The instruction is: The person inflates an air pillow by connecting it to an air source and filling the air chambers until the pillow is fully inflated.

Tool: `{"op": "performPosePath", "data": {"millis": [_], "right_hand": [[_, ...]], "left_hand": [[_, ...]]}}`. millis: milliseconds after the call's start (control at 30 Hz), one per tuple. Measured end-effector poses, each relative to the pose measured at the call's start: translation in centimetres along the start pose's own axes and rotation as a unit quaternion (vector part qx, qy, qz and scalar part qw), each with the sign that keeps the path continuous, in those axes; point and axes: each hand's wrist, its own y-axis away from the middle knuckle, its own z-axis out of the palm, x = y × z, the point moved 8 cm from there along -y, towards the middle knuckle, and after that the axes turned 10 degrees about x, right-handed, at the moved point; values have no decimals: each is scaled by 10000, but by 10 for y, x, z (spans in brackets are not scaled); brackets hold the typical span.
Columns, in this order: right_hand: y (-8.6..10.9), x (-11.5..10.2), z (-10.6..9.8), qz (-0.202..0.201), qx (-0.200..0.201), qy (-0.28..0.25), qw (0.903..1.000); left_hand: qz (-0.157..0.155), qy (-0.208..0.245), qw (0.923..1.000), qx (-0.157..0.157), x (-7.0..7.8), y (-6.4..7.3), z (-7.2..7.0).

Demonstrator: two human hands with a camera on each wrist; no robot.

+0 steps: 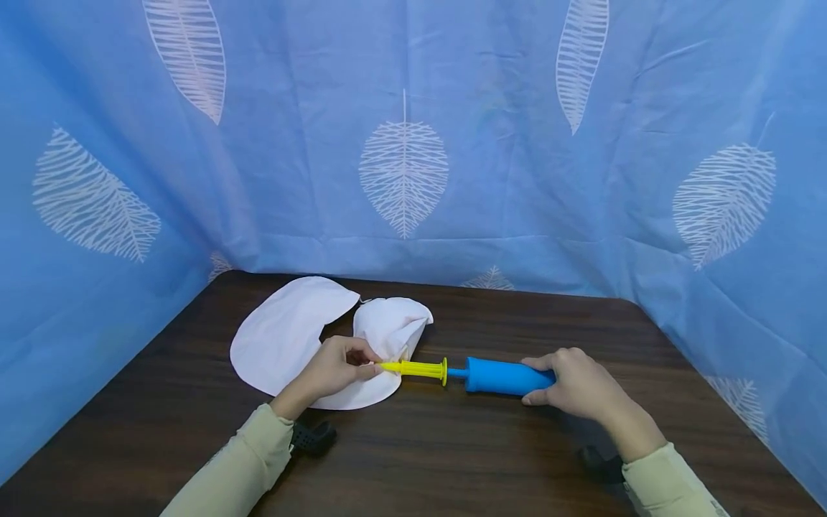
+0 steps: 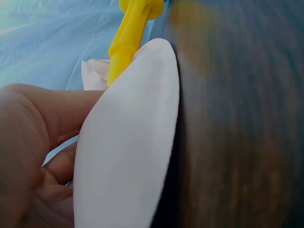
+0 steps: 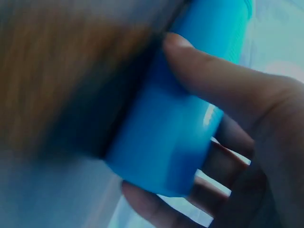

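A hand pump has a blue barrel (image 1: 504,376) and a ridged yellow nozzle section (image 1: 423,369), joined by a thin blue rod. My right hand (image 1: 578,380) grips the barrel's right end, thumb on the near side, fingers wrapped round beyond in the right wrist view. On the left lies a white, limp, curved neck pillow (image 1: 278,337), its right end (image 1: 388,319) folded and crumpled. My left hand (image 1: 339,368) pinches the pillow right at the tip of the yellow nozzle (image 2: 128,42). In the left wrist view the white sheet (image 2: 128,133) hides the fingertips.
The dark brown wooden table (image 1: 452,452) runs under everything. Blue curtains (image 1: 504,187) with white leaf prints stand along its back and sides. A black strap piece (image 1: 313,438) sits at the left wrist, another dark one (image 1: 601,463) at the right.
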Motion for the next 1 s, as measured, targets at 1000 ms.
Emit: {"op": "performPosePath", "data": {"millis": [1000], "right_hand": [[3,9,-6,166,336,159,9992]], "left_hand": [[190,88,9998,-20,6,4,-2]]}}
